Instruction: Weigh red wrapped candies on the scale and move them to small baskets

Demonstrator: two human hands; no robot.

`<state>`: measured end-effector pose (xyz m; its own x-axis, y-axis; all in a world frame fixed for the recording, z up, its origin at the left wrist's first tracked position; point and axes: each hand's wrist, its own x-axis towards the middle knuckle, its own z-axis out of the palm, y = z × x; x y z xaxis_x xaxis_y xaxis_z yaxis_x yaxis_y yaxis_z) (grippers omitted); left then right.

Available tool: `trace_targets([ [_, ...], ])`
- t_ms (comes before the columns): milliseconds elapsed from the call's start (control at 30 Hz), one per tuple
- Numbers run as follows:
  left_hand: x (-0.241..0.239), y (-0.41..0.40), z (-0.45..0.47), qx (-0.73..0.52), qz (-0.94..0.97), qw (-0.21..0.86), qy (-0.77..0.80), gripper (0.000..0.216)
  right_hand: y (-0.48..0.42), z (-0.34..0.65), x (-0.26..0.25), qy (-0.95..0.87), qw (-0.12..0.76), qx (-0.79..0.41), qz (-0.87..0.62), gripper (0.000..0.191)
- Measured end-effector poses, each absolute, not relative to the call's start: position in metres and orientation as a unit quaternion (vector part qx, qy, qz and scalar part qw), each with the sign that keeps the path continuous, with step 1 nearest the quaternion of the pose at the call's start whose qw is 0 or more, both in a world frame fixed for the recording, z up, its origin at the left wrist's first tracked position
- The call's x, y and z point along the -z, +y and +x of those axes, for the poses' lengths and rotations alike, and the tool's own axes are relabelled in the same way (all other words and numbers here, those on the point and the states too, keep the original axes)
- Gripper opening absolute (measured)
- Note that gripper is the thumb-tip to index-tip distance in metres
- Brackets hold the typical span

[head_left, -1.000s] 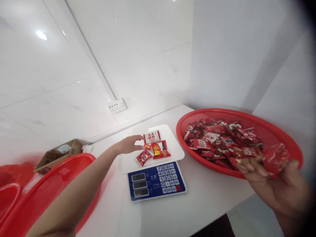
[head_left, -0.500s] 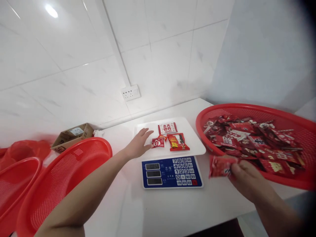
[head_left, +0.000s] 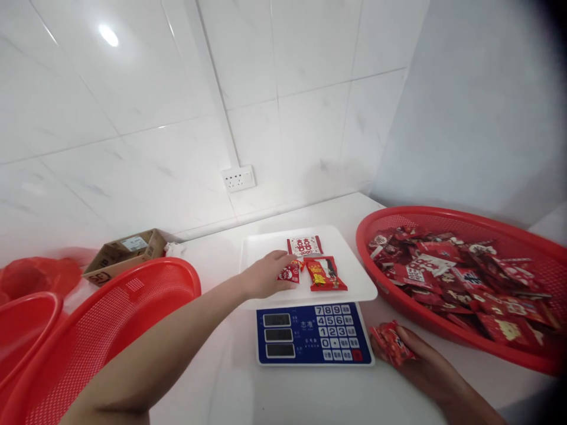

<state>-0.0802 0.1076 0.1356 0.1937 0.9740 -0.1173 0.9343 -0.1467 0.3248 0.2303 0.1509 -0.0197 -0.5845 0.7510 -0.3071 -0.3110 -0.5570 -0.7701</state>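
Observation:
My left hand (head_left: 268, 276) is over the white scale pan (head_left: 261, 248), its thumb and fingers apart around a small red wrapped packet (head_left: 290, 273), partly covering it. Whether the fingers press on it is hard to tell. Beside it on the pan lie a larger red snack packet (head_left: 325, 274) with yellow print and a white-and-red packet (head_left: 305, 245). Closed on a red packet (head_left: 392, 343), my right hand (head_left: 419, 360) is right of the scale's blue keypad panel (head_left: 305, 336).
A large red basket (head_left: 370, 227) full of red packets stands on the right. Red baskets (head_left: 181, 271) stand at left, with a cardboard box (head_left: 128, 254) and a red plastic bag (head_left: 39, 280) behind them. A wall socket (head_left: 239, 178) is above the white table (head_left: 248, 389).
My left hand has moved right onto the small red packet. My right hand has drawn down, away from the full basket, with its packet turned. The view has shifted slightly.

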Motion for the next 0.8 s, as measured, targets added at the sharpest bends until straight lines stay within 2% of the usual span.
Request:
trace_targets([
  [133, -0.136, 0.126, -0.06, -0.015, 0.772, 0.146, 0.619, 0.048, 0.15, 0.231, 0.021, -0.349, 0.322, -0.816, -0.329, 0.027],
  [433, -0.135, 0.128, -0.052, 0.034, 0.74, 0.087, 0.666, 0.037, 0.152, 0.234, 0.041, -0.354, 0.316, -0.808, -0.349, 0.03],
  [633, -0.136, 0.125, -0.053, 0.026, 0.704, 0.07, 0.706, 0.028, 0.147, 0.231, 0.025, -0.373, 0.306, -0.812, -0.329, 0.028],
  [800, -0.159, 0.099, -0.066, 0.012, 0.663, 0.026, 0.748, 0.018, 0.142, 0.231, 0.013, -0.374, 0.315, -0.8, -0.347, 0.032],
])
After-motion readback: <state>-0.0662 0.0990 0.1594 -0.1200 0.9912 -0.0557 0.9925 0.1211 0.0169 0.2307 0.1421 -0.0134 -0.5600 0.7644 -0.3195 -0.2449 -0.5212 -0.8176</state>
